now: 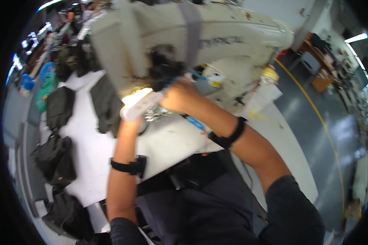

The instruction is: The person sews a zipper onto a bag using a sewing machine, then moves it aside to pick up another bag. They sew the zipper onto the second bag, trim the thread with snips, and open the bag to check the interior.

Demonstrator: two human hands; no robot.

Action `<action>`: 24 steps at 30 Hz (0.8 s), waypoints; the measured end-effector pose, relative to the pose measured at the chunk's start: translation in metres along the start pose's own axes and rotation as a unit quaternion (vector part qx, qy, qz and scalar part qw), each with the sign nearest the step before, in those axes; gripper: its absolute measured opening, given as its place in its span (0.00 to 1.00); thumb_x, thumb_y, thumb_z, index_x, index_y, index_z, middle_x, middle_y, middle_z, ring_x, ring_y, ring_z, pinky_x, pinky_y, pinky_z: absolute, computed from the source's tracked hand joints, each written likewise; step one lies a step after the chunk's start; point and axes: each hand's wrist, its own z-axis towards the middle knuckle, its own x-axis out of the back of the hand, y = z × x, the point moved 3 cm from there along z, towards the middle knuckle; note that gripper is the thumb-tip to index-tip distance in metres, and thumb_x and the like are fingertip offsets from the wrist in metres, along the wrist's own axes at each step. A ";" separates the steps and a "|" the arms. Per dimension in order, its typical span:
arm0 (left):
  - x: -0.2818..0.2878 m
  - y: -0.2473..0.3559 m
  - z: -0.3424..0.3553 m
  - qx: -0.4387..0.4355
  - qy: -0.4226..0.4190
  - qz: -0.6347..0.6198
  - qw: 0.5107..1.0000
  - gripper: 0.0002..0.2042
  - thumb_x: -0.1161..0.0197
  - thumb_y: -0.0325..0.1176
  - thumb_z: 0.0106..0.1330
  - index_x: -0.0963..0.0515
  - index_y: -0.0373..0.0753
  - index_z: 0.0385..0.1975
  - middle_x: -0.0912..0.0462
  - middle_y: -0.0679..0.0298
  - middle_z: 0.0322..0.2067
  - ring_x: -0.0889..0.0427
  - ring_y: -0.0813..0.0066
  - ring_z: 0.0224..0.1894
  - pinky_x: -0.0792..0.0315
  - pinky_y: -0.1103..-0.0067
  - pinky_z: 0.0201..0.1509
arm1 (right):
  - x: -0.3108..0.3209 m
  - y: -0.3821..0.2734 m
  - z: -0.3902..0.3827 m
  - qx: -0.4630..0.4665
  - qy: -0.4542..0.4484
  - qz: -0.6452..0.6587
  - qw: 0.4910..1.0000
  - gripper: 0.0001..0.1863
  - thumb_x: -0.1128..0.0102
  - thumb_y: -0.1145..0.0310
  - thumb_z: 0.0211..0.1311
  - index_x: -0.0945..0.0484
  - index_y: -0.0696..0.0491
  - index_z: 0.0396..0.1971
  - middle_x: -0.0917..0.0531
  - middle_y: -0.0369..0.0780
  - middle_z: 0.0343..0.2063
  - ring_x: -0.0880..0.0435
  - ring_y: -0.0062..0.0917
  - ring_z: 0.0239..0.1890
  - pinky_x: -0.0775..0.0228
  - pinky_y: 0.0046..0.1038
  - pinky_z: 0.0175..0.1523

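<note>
A cream industrial sewing machine (229,34) spans the top of the view, blurred by motion. My right hand (182,97) is by the needle end of the machine, its fingers curled closed; whatever they hold is hidden. My left hand (134,122) is beneath a white lit lamp (142,106), which covers its fingers. Shiny metal (154,114) shows between the two hands. Under my right wrist lie blue loop handles (195,122), perhaps of scissors or snips. Dark grey cloth (104,102) rests on the white table (167,141) left of the machine.
Several dark cloth pieces (55,159) line the table's left side. Behind the right arm stand a small yellow-and-white spool (216,79) and a yellow thread cone (269,75). A grey floor (302,98) with a yellow line and a wooden desk (317,53) are at right.
</note>
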 end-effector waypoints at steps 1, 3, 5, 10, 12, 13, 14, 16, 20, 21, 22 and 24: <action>-0.008 0.012 0.001 0.030 -0.066 0.079 0.994 0.22 0.41 0.40 0.76 0.27 0.34 0.64 0.18 0.56 0.60 0.18 0.63 0.61 0.25 0.68 0.68 | 0.002 -0.001 -0.001 -0.047 -0.011 0.051 0.998 0.27 0.40 0.46 0.65 0.15 0.54 0.50 0.15 0.53 0.50 0.20 0.50 0.59 0.34 0.63 0.64; -0.021 0.031 -0.003 0.020 -0.041 0.104 0.994 0.20 0.42 0.39 0.78 0.25 0.32 0.62 0.19 0.55 0.61 0.19 0.63 0.61 0.25 0.70 0.67 | -0.005 -0.008 -0.004 -0.036 0.105 0.018 0.994 0.25 0.46 0.48 0.69 0.13 0.55 0.44 0.15 0.53 0.50 0.21 0.49 0.59 0.40 0.67 0.66; -0.036 0.053 -0.017 -0.100 0.165 -0.012 0.981 0.13 0.39 0.36 0.76 0.18 0.35 0.51 0.13 0.60 0.48 0.15 0.68 0.48 0.22 0.73 0.54 | 0.001 -0.016 0.008 -0.047 0.045 0.056 0.996 0.22 0.49 0.52 0.70 0.14 0.54 0.41 0.13 0.51 0.43 0.19 0.49 0.56 0.39 0.67 0.65; -0.062 0.069 -0.016 -0.038 0.206 0.061 0.976 0.20 0.43 0.43 0.79 0.22 0.34 0.60 0.16 0.59 0.56 0.18 0.69 0.56 0.25 0.73 0.61 | 0.008 0.007 -0.005 -0.002 0.155 0.062 0.986 0.14 0.42 0.59 0.67 0.14 0.52 0.41 0.12 0.46 0.41 0.17 0.46 0.53 0.35 0.60 0.62; -0.066 0.065 -0.019 -0.016 0.201 0.086 0.976 0.27 0.45 0.52 0.80 0.22 0.32 0.61 0.18 0.58 0.60 0.21 0.71 0.60 0.29 0.75 0.65 | 0.015 -0.005 -0.015 0.014 0.187 0.092 0.978 0.12 0.39 0.60 0.65 0.13 0.51 0.40 0.12 0.44 0.41 0.17 0.45 0.52 0.35 0.59 0.62; -0.073 0.063 -0.021 -0.005 0.196 0.094 0.976 0.30 0.46 0.56 0.81 0.22 0.31 0.62 0.19 0.58 0.61 0.22 0.72 0.62 0.31 0.75 0.68 | 0.020 -0.011 -0.019 0.016 0.206 0.105 0.973 0.11 0.38 0.61 0.64 0.13 0.50 0.40 0.12 0.43 0.42 0.18 0.45 0.52 0.35 0.58 0.62; -0.084 0.068 -0.023 -0.005 0.225 0.124 0.966 0.35 0.49 0.60 0.80 0.23 0.28 0.63 0.18 0.57 0.61 0.21 0.72 0.60 0.32 0.77 0.66 | 0.020 -0.009 -0.020 0.001 0.169 0.085 0.982 0.11 0.37 0.63 0.62 0.12 0.51 0.38 0.12 0.44 0.40 0.18 0.45 0.51 0.36 0.56 0.63; -0.101 0.081 -0.033 -0.083 0.243 0.140 0.956 0.38 0.46 0.63 0.78 0.20 0.24 0.57 0.15 0.54 0.55 0.20 0.71 0.57 0.30 0.76 0.64 | 0.018 -0.015 -0.023 0.018 0.203 0.110 0.973 0.11 0.37 0.63 0.62 0.12 0.51 0.38 0.12 0.44 0.39 0.18 0.45 0.50 0.36 0.54 0.64; -0.088 0.079 -0.041 -0.014 0.271 0.153 0.950 0.39 0.45 0.66 0.75 0.14 0.24 0.42 0.12 0.52 0.45 0.18 0.71 0.50 0.29 0.76 0.61 | 0.022 -0.027 -0.023 0.018 0.241 0.152 0.958 0.11 0.36 0.62 0.61 0.12 0.53 0.36 0.11 0.44 0.35 0.18 0.45 0.47 0.36 0.50 0.64; -0.085 0.078 -0.043 -0.006 0.280 0.143 0.949 0.38 0.46 0.65 0.76 0.14 0.24 0.41 0.12 0.53 0.45 0.18 0.71 0.50 0.29 0.76 0.61 | 0.024 -0.031 -0.023 0.013 0.238 0.162 0.958 0.12 0.36 0.62 0.60 0.12 0.54 0.35 0.11 0.44 0.34 0.18 0.44 0.47 0.36 0.49 0.64; -0.084 0.075 -0.048 -0.003 0.282 0.147 0.948 0.38 0.46 0.65 0.76 0.14 0.24 0.41 0.12 0.53 0.45 0.18 0.71 0.50 0.29 0.76 0.61 | 0.024 -0.035 -0.022 0.003 0.240 0.195 0.951 0.10 0.33 0.62 0.58 0.12 0.54 0.30 0.12 0.43 0.32 0.17 0.42 0.43 0.32 0.44 0.61; -0.106 0.083 -0.056 -0.069 0.266 0.057 0.960 0.36 0.48 0.63 0.78 0.15 0.26 0.46 0.12 0.55 0.46 0.18 0.71 0.50 0.29 0.76 0.61 | 0.025 -0.028 -0.021 0.001 0.227 0.222 0.948 0.10 0.31 0.62 0.56 0.12 0.54 0.28 0.12 0.42 0.30 0.17 0.41 0.41 0.30 0.42 0.59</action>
